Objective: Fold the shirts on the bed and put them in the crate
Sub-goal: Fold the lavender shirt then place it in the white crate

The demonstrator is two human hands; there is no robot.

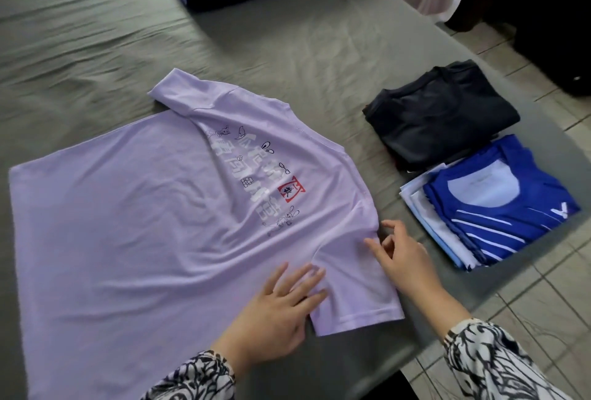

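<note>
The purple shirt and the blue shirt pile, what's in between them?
In the head view, only bare grey bedsheet lies between the purple shirt and the blue shirt pile. Lower down, the right hand touches the purple shirt's sleeve.

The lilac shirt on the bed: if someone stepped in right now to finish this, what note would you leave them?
Left hand: flat, fingers straight, pressing the lilac shirt near its sleeve.
Right hand: fingers loosely bent, touching the shirt's shoulder edge, gripping nothing.
The lilac shirt lies spread print-up on the bed, far sleeve already flipped inward.
Done: a black folded stack and a blue-topped stack sit at the bed's right edge.
Left: fold the lilac shirt; no crate is in view, so moving the stacks is still to do.
</note>
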